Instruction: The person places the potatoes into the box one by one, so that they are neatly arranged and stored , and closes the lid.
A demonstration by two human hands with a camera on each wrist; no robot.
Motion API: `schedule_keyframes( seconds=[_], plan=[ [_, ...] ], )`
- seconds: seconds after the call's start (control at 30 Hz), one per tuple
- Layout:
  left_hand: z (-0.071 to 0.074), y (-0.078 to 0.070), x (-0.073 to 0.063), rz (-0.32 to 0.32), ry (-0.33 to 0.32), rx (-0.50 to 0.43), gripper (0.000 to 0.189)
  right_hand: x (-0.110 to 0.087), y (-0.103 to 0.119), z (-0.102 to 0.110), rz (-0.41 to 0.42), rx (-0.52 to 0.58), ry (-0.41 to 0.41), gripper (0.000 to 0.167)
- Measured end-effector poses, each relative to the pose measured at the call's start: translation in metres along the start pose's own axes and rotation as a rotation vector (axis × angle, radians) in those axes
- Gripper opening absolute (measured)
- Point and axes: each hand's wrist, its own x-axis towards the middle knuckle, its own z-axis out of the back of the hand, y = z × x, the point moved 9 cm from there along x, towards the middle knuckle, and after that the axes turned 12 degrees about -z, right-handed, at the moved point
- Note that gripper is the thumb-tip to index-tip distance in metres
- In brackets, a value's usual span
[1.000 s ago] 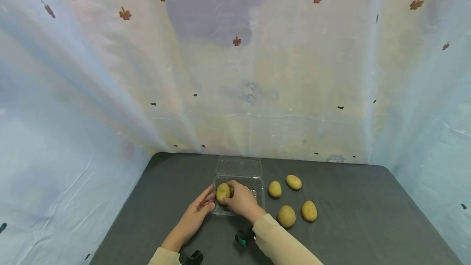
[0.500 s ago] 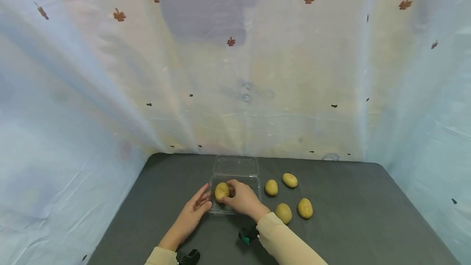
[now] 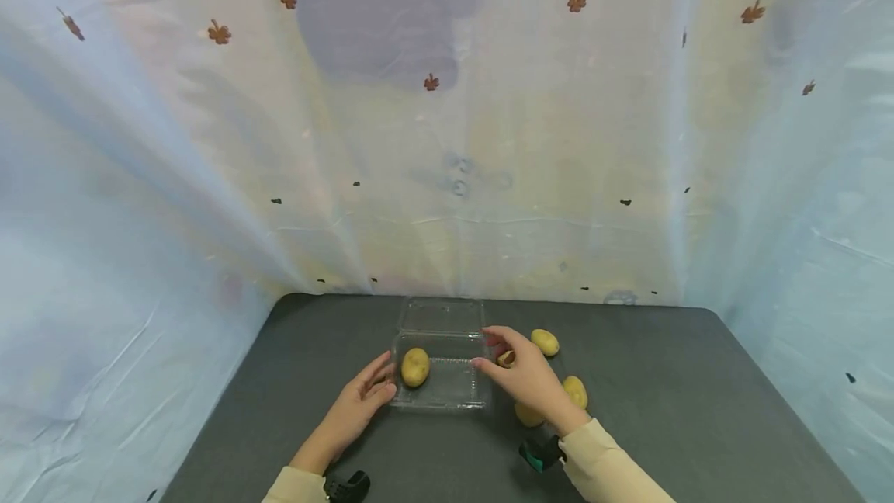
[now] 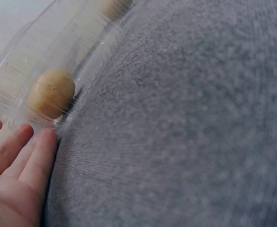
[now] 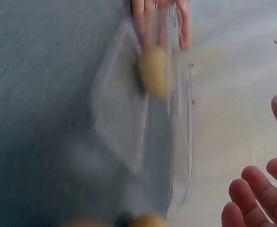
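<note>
A clear plastic clamshell box [image 3: 452,392] stands with its lid [image 3: 441,315] tipped back, and one potato [image 3: 415,367] lies at the left inside it. My left hand [image 3: 352,408] rests by the box's left wall with fingers extended; the left wrist view puts its fingertips at the wall, close to the potato [image 4: 53,93]. Just past the right wall is my right hand [image 3: 528,380], its fingers spread and slightly bent, holding nothing. In the right wrist view this hand [image 5: 261,194] is apart from the box, which is blurred.
Right of the box lie several potatoes: one at the back [image 3: 545,342], one farther right [image 3: 575,391], one nearer [image 3: 528,414] and one [image 3: 506,359] partly behind my right fingers. A dark grey table [image 3: 670,410] meets a patterned plastic curtain [image 3: 545,138].
My right hand has let go of the potato inside the box and moved right, out over the other potatoes. The left hand stays at the left wall. The head view has shifted slightly.
</note>
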Motion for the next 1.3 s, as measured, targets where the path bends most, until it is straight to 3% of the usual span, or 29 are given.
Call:
schedule_keyframes(
  seconds=[0.27,0.5,0.87,1.3],
  plan=[
    [-0.003,0.002,0.0,0.014,0.049,-0.013,0.065,-0.022,-0.046,0.037,-0.13,-0.133,-0.056,0.071],
    [-0.006,0.002,-0.004,0.024,0.063,0.015,0.064,-0.043,-0.068,0.052,-0.131,-0.284,-0.113,0.063],
    [-0.007,0.004,-0.004,0.015,0.064,-0.006,0.065,-0.05,-0.084,0.048,-0.103,-0.343,-0.094,0.07],
    [-0.008,0.001,-0.003,0.01,0.083,-0.011,0.065,-0.046,-0.089,0.039,-0.131,-0.394,-0.079,0.071]
  ],
)
